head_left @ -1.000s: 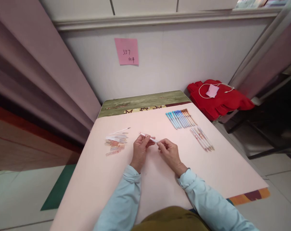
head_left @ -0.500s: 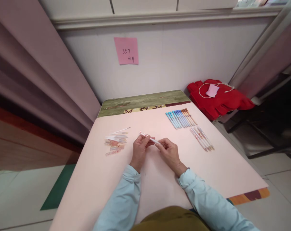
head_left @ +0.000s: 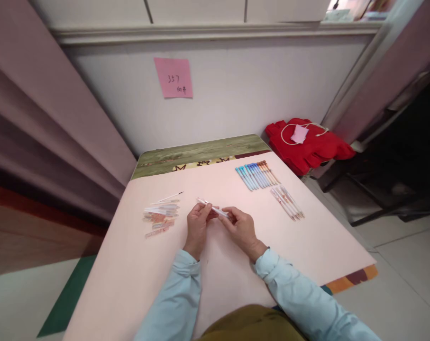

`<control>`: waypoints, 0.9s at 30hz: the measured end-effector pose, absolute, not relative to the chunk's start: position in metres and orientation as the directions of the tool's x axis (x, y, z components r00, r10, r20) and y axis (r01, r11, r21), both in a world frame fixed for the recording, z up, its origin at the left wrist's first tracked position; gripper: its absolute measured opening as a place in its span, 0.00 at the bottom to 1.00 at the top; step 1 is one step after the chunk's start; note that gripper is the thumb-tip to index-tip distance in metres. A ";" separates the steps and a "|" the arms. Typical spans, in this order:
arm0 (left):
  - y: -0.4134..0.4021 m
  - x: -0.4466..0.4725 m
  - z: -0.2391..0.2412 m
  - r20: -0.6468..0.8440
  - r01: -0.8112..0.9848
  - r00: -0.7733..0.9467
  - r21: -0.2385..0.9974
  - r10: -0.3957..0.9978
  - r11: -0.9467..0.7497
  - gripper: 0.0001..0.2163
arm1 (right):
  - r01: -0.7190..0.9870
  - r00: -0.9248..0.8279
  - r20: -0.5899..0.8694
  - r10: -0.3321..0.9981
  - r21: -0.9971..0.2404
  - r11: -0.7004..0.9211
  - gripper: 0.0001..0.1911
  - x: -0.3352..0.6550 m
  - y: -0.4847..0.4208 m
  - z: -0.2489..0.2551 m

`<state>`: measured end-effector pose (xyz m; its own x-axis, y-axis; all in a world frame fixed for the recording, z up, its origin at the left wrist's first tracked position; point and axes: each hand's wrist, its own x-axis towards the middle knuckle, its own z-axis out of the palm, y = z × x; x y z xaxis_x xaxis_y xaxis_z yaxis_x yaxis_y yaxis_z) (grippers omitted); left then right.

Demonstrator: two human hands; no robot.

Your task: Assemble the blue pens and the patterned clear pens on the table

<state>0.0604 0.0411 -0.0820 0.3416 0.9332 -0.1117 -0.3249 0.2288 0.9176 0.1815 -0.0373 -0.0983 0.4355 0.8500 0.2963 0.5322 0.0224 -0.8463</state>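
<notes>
Pen (head_left: 219, 211): pale and slim, held slantwise between the two hands above the middle of the table, its far end to the upper left and its near end to the lower right.
Left hand (head_left: 197, 226): pinching the pen between thumb and fingers, with the far end sticking out past the fingertips.
Right hand (head_left: 242, 228): thumb and fingers closed in a pinch around the near end (the very tip is hidden by the fingers).
Sleeves (head_left: 182, 284): light blue on both arms, turned back at the wrists.
Loose parts (head_left: 162, 211): a pile of clear, whitish and pinkish tubes to the left of the left hand, near it but apart.
Dark-tipped stick (head_left: 169, 197): thin and white, lying along the far side of that pile, its dark tip pointing right.
Coloured pens (head_left: 258, 175): side by side in a slanted row at the far right, running from turquoise through blue to brown.
Clear pens (head_left: 288, 203): a smaller group just nearer than the coloured row, laid close together, with reddish patterning on some of them.
Table (head_left: 236, 279): covered with a pale pink sheet, a green wood-look strip showing at the far edge.
Wall note (head_left: 174, 78): pink paper, handwritten "357" with smaller characters below.
Red cloth (head_left: 314, 150): bunched beyond the table's right side, under a white cable (head_left: 285, 140) and a pink slip (head_left: 299, 134).
</notes>
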 end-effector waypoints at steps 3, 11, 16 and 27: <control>0.044 0.060 -0.084 -0.118 -0.304 0.331 0.926 0.936 0.224 0.11 | 0.649 0.397 0.381 0.835 -0.759 0.038 0.11 0.181 -0.038 -0.092; 0.043 0.063 -0.081 -0.075 -0.222 0.358 0.961 0.931 0.163 0.11 | 0.811 0.323 0.446 0.835 -0.585 -0.001 0.06 0.178 -0.043 -0.080; 0.040 0.064 -0.077 -0.065 -0.156 0.391 0.978 0.918 0.136 0.13 | 0.827 0.375 0.437 0.817 -0.556 -0.082 0.04 0.202 -0.060 -0.071; 0.046 0.064 -0.083 -0.174 -0.117 0.336 0.968 0.926 0.224 0.16 | 0.649 0.760 0.210 0.615 -0.259 -0.715 0.08 0.295 -0.130 -0.080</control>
<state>0.0636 0.0460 -0.0834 0.3356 0.9259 -0.1735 -0.1174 0.2239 0.9675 0.2952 -0.1302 -0.0798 0.7604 0.6145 0.2100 0.6494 -0.7151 -0.2589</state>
